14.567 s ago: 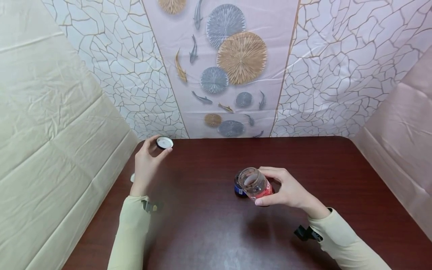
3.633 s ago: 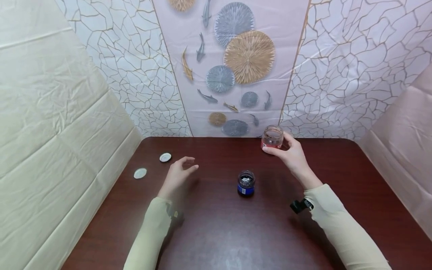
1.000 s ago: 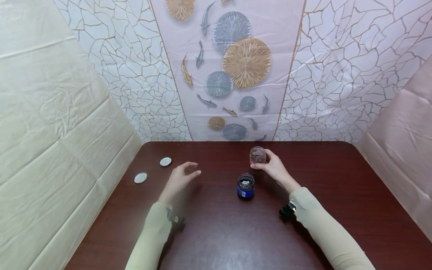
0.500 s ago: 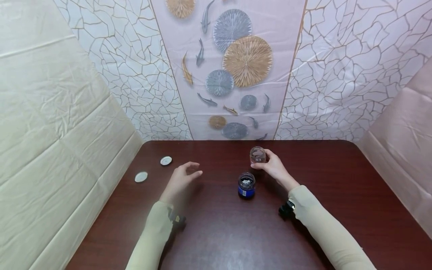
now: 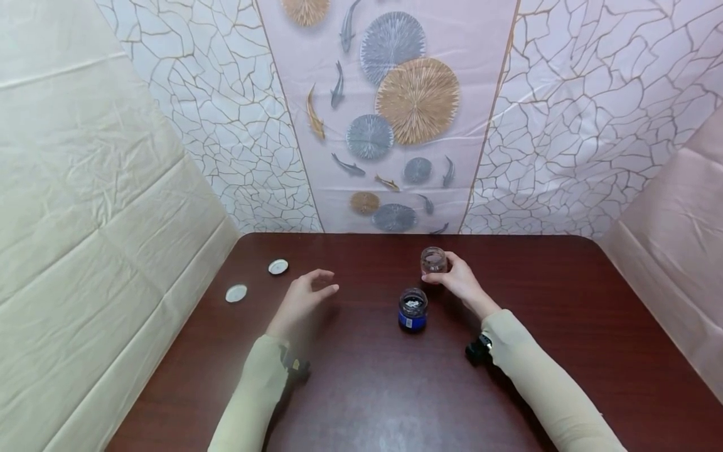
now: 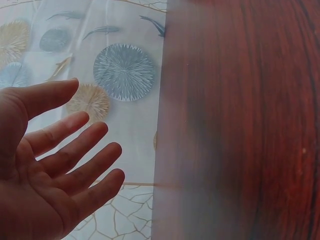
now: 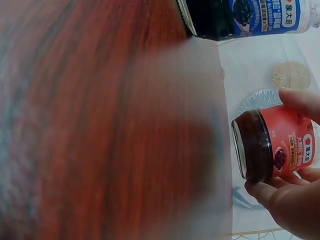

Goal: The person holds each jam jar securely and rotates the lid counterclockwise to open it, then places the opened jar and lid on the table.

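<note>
My right hand (image 5: 462,280) holds an uncapped glass jam jar with a red label (image 7: 290,140), thumb on one side and fingers on the other. Dark jam sits in its lower part. It is upright towards the back of the table; whether its base touches the wood I cannot tell. Just in front stands a second uncapped jam jar with a blue label (image 5: 412,320), with dark contents and a glint on top. My left hand (image 5: 302,301) holds nothing; its fingers are loosely bent and spread, as the left wrist view shows. Two round lids (image 5: 278,267) lie beyond it, pale insides up.
The dark red-brown table (image 5: 361,389) ends at a patterned backdrop (image 5: 418,100) behind the jars. Cream cloth (image 5: 113,251) slopes down along the left side, and pinkish cloth (image 5: 672,263) along the right.
Earlier my right hand tilted the red-labelled jar over the blue one, later lifted it higher; now it is lower, behind it. The lid from my left hand lies on the table. Lately almost still.
</note>
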{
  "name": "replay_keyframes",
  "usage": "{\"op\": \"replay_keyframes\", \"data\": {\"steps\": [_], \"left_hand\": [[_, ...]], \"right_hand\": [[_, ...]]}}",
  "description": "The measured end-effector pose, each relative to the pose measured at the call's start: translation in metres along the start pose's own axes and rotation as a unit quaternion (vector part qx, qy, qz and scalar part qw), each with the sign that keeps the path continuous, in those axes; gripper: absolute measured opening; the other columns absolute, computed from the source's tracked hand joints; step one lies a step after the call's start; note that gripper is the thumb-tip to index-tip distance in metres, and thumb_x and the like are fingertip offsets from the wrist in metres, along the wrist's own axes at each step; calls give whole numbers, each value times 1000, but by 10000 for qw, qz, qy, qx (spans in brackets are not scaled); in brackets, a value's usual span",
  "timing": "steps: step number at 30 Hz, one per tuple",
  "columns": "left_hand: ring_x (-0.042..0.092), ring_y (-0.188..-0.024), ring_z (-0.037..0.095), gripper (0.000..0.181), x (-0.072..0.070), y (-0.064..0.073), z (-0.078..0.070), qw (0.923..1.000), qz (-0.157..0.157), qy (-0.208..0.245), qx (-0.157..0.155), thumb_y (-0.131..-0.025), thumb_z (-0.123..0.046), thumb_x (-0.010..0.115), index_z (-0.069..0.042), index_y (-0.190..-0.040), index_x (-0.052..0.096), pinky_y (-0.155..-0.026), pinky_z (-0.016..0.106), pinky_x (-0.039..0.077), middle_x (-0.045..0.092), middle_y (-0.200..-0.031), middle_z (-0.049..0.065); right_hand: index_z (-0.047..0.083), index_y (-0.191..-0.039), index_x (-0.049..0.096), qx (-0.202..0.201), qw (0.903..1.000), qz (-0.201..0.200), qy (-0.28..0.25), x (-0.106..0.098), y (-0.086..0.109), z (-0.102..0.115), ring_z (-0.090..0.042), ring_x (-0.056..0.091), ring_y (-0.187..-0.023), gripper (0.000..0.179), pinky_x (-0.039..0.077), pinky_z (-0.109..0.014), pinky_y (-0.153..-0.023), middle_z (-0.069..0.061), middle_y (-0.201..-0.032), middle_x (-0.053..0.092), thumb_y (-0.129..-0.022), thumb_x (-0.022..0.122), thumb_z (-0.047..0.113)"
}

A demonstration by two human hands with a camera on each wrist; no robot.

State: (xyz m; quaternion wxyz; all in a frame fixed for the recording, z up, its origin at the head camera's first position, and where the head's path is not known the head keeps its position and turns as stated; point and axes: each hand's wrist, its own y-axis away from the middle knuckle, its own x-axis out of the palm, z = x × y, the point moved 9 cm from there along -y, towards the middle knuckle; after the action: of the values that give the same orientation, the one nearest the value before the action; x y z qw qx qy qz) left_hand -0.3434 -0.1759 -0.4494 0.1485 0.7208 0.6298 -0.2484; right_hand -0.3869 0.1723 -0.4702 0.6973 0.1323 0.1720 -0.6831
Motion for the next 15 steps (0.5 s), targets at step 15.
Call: {"op": "replay_keyframes", "data": {"steps": [15], "left_hand": [[66, -108, 28, 38, 4, 2, -4, 9999, 55, -83, 43, -94, -27, 74, -9, -126, 67, -94, 46, 53, 68, -124, 15]], "right_hand": [[-7, -132, 48, 126, 9998, 79, 103, -2, -4, -7, -35, 54, -117, 65, 40, -44, -102, -28, -125, 62, -81, 83, 13]]}}
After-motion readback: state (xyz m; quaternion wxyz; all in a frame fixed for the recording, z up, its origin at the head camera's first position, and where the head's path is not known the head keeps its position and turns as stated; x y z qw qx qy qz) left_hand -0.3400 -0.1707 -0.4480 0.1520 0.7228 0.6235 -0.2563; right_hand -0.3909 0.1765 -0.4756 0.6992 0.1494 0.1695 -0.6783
